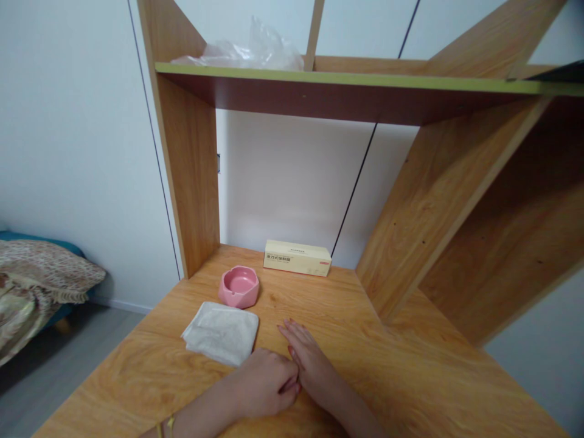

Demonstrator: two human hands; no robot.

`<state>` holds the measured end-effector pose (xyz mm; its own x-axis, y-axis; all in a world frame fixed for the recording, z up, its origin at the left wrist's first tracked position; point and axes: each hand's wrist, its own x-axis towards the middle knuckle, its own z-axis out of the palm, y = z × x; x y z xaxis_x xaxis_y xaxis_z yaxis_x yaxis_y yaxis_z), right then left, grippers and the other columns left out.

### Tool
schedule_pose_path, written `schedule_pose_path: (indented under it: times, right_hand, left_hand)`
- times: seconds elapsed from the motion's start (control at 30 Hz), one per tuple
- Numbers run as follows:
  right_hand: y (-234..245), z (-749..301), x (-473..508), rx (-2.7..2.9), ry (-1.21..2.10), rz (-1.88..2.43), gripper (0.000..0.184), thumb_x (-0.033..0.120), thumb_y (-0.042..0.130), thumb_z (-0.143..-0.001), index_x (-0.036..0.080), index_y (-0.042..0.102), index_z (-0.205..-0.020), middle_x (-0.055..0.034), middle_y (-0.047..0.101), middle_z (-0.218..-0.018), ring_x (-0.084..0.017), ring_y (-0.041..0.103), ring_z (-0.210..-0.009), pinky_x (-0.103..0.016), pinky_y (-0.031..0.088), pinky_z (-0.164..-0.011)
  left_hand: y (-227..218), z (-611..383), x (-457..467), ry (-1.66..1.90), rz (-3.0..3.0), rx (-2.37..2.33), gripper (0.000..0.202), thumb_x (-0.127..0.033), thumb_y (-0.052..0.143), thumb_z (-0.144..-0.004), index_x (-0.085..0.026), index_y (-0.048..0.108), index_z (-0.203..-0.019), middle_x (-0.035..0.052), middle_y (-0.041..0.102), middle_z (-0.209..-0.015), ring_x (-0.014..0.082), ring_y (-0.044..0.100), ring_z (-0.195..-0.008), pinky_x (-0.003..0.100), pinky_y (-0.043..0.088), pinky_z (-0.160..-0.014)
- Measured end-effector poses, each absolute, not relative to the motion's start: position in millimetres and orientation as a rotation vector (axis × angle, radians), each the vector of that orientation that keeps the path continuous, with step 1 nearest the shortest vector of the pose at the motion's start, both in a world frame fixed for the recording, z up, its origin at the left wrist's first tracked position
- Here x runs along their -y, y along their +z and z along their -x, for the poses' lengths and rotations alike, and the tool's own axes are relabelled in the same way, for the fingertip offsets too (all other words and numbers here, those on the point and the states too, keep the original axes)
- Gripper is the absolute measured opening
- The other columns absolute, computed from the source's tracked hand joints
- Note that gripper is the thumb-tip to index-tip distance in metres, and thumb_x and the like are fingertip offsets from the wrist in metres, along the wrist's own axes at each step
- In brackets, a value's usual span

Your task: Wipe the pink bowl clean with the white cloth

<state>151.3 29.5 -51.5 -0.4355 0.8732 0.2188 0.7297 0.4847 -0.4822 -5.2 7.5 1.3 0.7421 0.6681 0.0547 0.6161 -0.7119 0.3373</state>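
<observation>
My right hand (306,356) lies flat on the wooden desk (424,377), palm down, fingers stretched out and close together, holding nothing. My left hand (265,382) rests beside it with its fingers curled under, touching the right hand's edge; nothing shows in it. A folded white cloth (222,332) lies just left of and beyond my left hand. Behind the cloth sits a pink ashtray-like dish (239,286). A long beige box (297,257) with printed text lies at the back of the desk by the wall.
A wooden upright (189,176) stands at the desk's back left and slanted wooden panels (447,201) rise on the right. A shelf (356,82) overhead carries crumpled clear plastic (255,52). A bed with patterned bedding (36,280) is at the far left.
</observation>
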Motion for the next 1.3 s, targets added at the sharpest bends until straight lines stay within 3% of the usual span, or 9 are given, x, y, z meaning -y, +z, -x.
schedule_pose_path:
  times: [0.43,0.6,0.77,0.93,1.1,1.2,1.3]
  right_hand:
    - [-48,-151,-28,2.304,0.48,1.336,0.044,0.02,0.029,-0.086,0.016,0.043,-0.127,-0.0093,0.037,-0.137,-0.019,0.028,-0.128,-0.044,0.022,-0.107]
    - [-40,-149,-27,2.245,0.453,1.334,0.043,0.018,0.032,-0.084,0.019,0.048,-0.123,-0.0077,0.047,-0.13,-0.019,0.039,-0.122,-0.042,0.029,-0.103]
    - [-13,-139,-30,2.213,0.417,1.326,0.044,0.011,0.031,-0.081,0.02,0.054,-0.117,-0.008,0.061,-0.108,-0.019,0.053,-0.1,-0.035,0.041,-0.09]
    - [26,-121,-36,2.288,0.333,1.296,0.037,0.011,0.032,-0.084,0.018,0.06,-0.106,-0.0079,0.062,-0.095,-0.018,0.054,-0.092,-0.031,0.043,-0.083]
    - [68,-99,-41,2.487,0.095,1.376,0.027,0.013,0.044,-0.08,0.02,0.063,-0.098,-0.0074,0.062,-0.094,-0.021,0.054,-0.092,-0.034,0.042,-0.081]
    - [81,-76,-37,2.632,0.014,1.388,0.021,0.019,0.05,-0.08,0.016,0.064,-0.095,-0.0093,0.063,-0.096,-0.022,0.055,-0.092,-0.033,0.042,-0.08]
    - [78,-48,-29,2.801,0.083,1.284,0.03,0.036,0.056,-0.076,0.013,0.063,-0.094,-0.0108,0.064,-0.097,-0.023,0.058,-0.09,-0.031,0.045,-0.076]
  left_hand:
    - [3,5,-7,0.245,-2.665,-0.991,0.015,-0.021,0.046,-0.078,-0.019,0.054,-0.065,-0.0003,0.064,-0.069,0.0138,0.058,-0.06,0.021,0.036,-0.053]
    - [5,6,-6,0.246,-2.644,-1.01,0.016,-0.022,0.045,-0.078,-0.019,0.054,-0.065,0.0006,0.065,-0.07,0.0143,0.058,-0.061,0.021,0.036,-0.053]
    - [9,9,-7,0.355,-2.522,-1.048,0.013,-0.023,0.044,-0.078,-0.019,0.053,-0.069,-0.0008,0.062,-0.065,0.0123,0.057,-0.057,0.019,0.033,-0.048]
    - [12,16,-14,0.643,-2.475,-0.995,0.012,-0.017,0.043,-0.073,-0.018,0.045,-0.061,-0.0017,0.055,-0.054,0.0092,0.049,-0.048,0.019,0.033,-0.048]
    - [11,19,-16,0.854,-2.467,-0.978,0.017,-0.015,0.041,-0.07,-0.018,0.037,-0.053,-0.0028,0.045,-0.046,0.0078,0.041,-0.043,0.019,0.032,-0.047]
    - [5,15,-8,0.719,-2.561,-0.86,0.01,-0.015,0.045,-0.067,-0.017,0.049,-0.057,-0.0002,0.057,-0.056,0.0105,0.049,-0.052,0.02,0.038,-0.054]
    - [-6,12,1,0.64,-2.544,-0.852,0.017,-0.02,0.049,-0.067,-0.019,0.061,-0.079,0.0008,0.066,-0.079,0.0151,0.056,-0.069,0.021,0.043,-0.065]
